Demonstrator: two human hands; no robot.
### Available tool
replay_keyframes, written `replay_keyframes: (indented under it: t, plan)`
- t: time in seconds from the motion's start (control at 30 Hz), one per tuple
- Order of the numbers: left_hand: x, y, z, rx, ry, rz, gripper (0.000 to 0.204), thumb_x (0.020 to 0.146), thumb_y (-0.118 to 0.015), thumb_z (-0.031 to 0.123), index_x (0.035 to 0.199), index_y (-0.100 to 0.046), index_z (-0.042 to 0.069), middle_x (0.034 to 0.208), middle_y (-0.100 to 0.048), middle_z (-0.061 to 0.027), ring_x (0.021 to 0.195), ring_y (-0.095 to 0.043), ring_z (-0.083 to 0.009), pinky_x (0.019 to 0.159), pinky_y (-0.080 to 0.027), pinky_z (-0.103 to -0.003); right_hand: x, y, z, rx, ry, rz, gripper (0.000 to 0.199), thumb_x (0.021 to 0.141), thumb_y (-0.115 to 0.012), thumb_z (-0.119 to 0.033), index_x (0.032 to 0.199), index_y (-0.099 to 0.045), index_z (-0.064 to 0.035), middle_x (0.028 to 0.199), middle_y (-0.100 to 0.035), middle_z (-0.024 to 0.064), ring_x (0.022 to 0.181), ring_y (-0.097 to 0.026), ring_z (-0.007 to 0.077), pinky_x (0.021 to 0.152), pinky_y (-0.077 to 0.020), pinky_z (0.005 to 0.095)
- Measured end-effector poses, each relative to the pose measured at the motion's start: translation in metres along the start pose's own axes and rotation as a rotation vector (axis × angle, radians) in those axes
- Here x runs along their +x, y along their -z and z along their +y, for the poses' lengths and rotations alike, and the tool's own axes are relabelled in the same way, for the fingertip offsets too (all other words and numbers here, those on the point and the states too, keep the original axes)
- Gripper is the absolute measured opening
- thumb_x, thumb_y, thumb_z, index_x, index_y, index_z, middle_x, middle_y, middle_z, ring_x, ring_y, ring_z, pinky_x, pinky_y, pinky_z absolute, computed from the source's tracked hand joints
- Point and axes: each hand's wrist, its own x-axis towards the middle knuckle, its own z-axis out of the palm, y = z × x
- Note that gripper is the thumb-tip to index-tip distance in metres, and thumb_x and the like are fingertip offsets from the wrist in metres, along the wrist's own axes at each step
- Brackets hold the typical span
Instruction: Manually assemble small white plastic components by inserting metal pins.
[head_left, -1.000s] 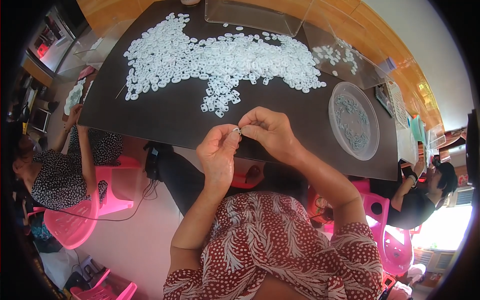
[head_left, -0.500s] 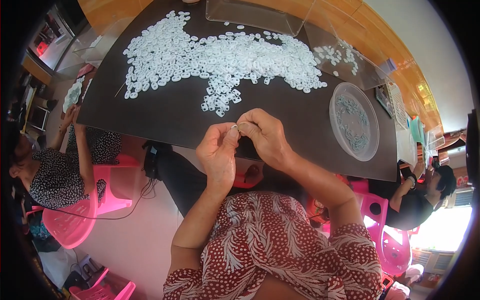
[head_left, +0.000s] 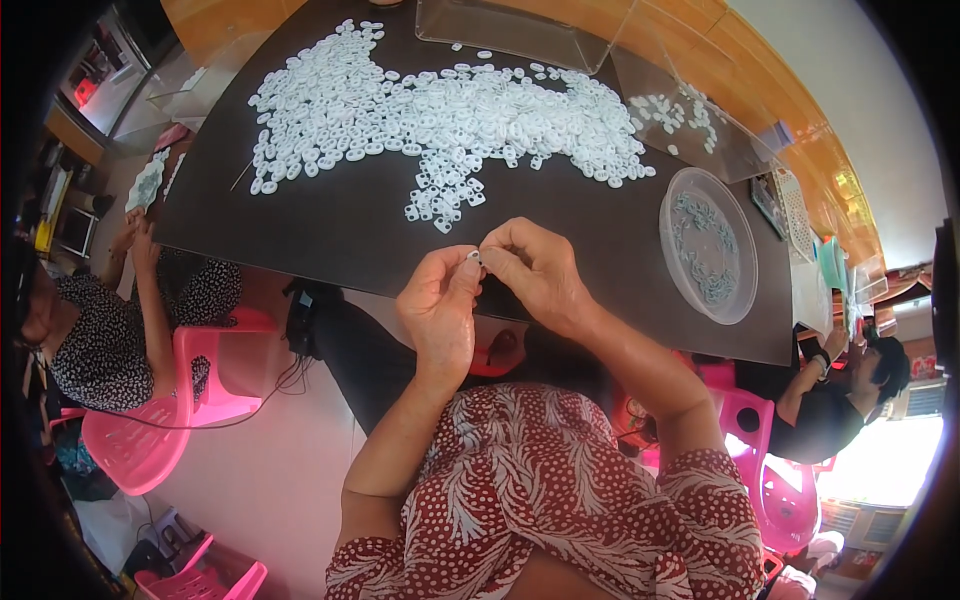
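Observation:
My left hand (head_left: 438,312) and my right hand (head_left: 538,272) meet fingertip to fingertip over the near edge of a dark table (head_left: 330,235). Between them they pinch one small white ring-shaped piece (head_left: 474,257). A wide pile of the same white pieces (head_left: 440,115) spreads across the table beyond my hands. To the right stands a round clear dish (head_left: 708,245) with several greyish pieces in it.
A clear plastic box (head_left: 520,25) and a clear tray (head_left: 690,120) with several white pieces stand at the far side. A seated person in a dotted top (head_left: 110,330) works at the left on a pink chair (head_left: 150,440). Another person (head_left: 840,390) sits at the right.
My hands have stayed together at the table edge, fingers shifting slightly on the small white piece. The person on the left has moved their arms a little.

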Motion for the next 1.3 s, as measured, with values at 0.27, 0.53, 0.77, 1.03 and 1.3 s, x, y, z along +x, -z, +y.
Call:
replay_keyframes:
  t: [0.27, 0.53, 0.77, 1.03, 1.3]
  plan:
    - [0.0, 0.0, -0.002, 0.029, -0.069, 0.029, 0.009, 0.087, -0.061, 0.003, 0.091, -0.063, -0.004, 0.075, -0.061, -0.0032, 0.06, -0.051, -0.0064, 0.053, -0.043, -0.019, 0.0, -0.01, 0.001, -0.077, 0.143, 0.062, 0.009, 0.083, -0.056, -0.007, 0.077, -0.055, -0.0004, 0.073, -0.054, 0.0099, 0.067, -0.052, 0.0242, 0.06, -0.0429, 0.0346]
    - [0.001, 0.0, -0.001, 0.045, -0.084, 0.034, 0.008, 0.087, -0.061, 0.003, 0.09, -0.063, -0.004, 0.074, -0.061, -0.0035, 0.059, -0.051, -0.0067, 0.052, -0.042, -0.019, 0.001, -0.007, 0.004, -0.127, 0.21, 0.028, 0.009, 0.087, -0.054, -0.007, 0.083, -0.057, 0.0009, 0.077, -0.052, 0.0068, 0.069, -0.051, 0.0156, 0.062, -0.0422, 0.0283]
    - [0.004, 0.002, -0.003, -0.039, -0.014, 0.037, 0.009, 0.087, -0.062, 0.005, 0.091, -0.063, -0.003, 0.076, -0.062, -0.0051, 0.059, -0.052, -0.0066, 0.052, -0.042, -0.018, 0.025, 0.012, 0.007, -0.285, 0.287, 0.165, 0.007, 0.08, -0.061, -0.011, 0.077, -0.063, -0.0046, 0.076, -0.061, 0.0097, 0.075, -0.056, 0.0283, 0.068, -0.0441, 0.0372]
    - [0.004, 0.001, -0.003, -0.021, -0.026, 0.017, 0.01, 0.086, -0.062, 0.005, 0.093, -0.063, -0.003, 0.076, -0.062, -0.0051, 0.057, -0.051, -0.0056, 0.051, -0.042, -0.018, 0.084, 0.026, 0.056, -0.906, 0.309, 0.359, 0.016, 0.075, -0.067, -0.018, 0.074, -0.063, -0.0027, 0.072, -0.06, 0.0142, 0.071, -0.056, 0.0321, 0.063, -0.0435, 0.0408]
    - [0.003, 0.003, -0.001, -0.008, -0.002, 0.01, 0.011, 0.087, -0.061, 0.005, 0.094, -0.063, -0.003, 0.076, -0.062, -0.0047, 0.058, -0.052, -0.0055, 0.052, -0.043, -0.018, 0.097, 0.02, 0.065, -1.128, 0.473, 0.366, 0.019, 0.071, -0.069, -0.013, 0.063, -0.056, -0.0029, 0.066, -0.056, 0.0152, 0.069, -0.055, 0.0303, 0.057, -0.0445, 0.0391]
